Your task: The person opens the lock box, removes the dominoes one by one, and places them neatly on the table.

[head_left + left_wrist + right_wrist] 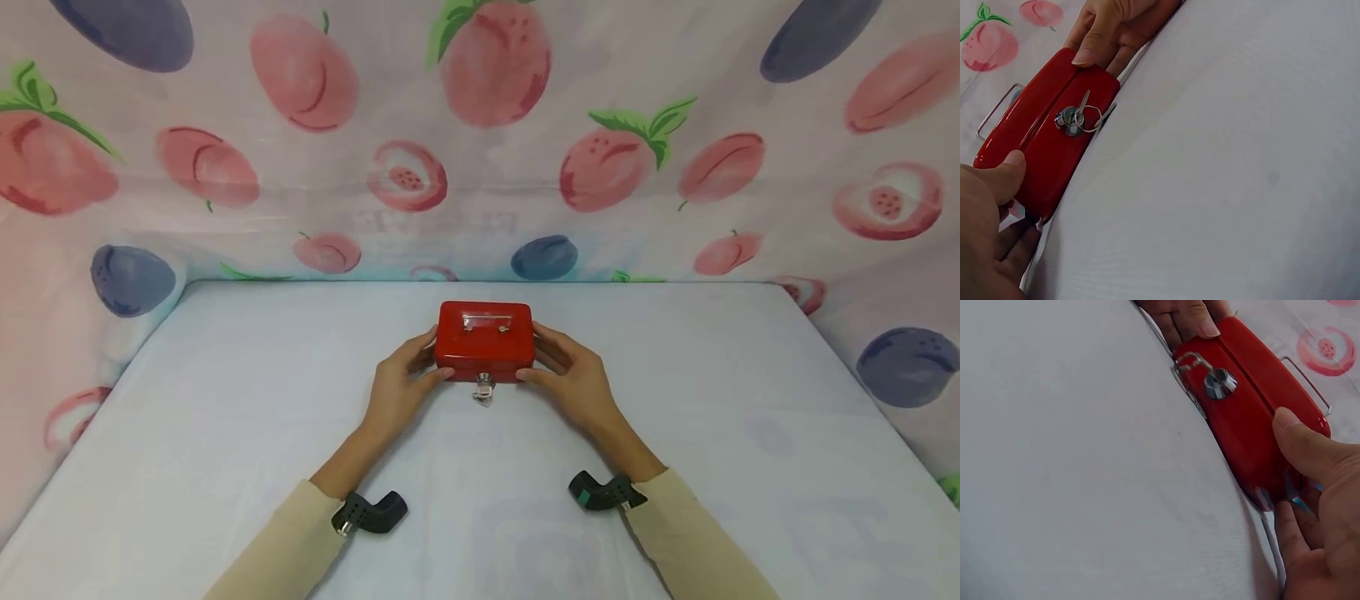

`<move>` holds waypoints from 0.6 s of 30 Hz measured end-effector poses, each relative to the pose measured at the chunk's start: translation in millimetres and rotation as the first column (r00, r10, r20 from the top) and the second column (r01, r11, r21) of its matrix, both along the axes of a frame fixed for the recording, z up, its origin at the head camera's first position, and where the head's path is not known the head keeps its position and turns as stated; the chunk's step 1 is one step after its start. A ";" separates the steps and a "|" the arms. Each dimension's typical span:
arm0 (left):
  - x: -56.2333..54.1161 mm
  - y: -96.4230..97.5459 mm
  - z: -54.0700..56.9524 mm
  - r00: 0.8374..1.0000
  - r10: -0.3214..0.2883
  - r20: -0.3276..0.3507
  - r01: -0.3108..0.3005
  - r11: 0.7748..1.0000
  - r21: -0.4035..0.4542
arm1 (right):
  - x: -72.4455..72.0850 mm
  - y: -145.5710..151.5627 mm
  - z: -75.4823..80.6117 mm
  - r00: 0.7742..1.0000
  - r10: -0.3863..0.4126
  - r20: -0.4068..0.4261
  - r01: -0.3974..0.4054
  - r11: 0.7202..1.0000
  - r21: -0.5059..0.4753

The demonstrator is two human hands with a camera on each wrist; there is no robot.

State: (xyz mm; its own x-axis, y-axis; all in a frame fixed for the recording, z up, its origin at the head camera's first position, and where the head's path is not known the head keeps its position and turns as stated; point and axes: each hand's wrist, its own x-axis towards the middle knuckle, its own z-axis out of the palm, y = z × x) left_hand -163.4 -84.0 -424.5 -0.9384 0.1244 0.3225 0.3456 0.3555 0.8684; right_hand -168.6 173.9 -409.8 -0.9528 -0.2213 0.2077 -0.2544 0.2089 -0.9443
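Observation:
A small red metal cash box [483, 350] sits on the white table, its lid down and a thin wire handle [487, 317] on top. Keys on a ring [483, 393] hang from the silver lock [1070, 120] on its front, with one key in the keyhole. At the box's left end my left hand [396, 385] grips it, the thumb on the front face near the lid seam and the fingers around the side. My right hand [577, 383] holds the opposite end in the same way, its thumb [1297, 434] across the seam.
White cloth [247, 400] covers the table on all sides of the box. Behind it rises a pink curtain [480, 175] printed with fruit, which also runs along both sides. A black wrist mount [371, 512] sits at the left cuff, another mount [606, 492] at the right.

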 end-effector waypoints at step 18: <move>-1.6 -0.6 0.0 0.997 -0.042 -0.067 0.040 0.999 -0.037 | -1.1 -8.2 -9.7 0.995 -0.100 0.023 0.100 0.995 -0.008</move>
State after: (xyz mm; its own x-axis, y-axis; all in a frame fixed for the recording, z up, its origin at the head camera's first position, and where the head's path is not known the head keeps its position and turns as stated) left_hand -165.0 -84.5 -424.6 -0.9085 0.1748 0.3796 0.4179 0.3700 0.8297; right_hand -169.7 165.7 -419.5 -0.9746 -0.1230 0.1873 -0.2112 0.2238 -0.9515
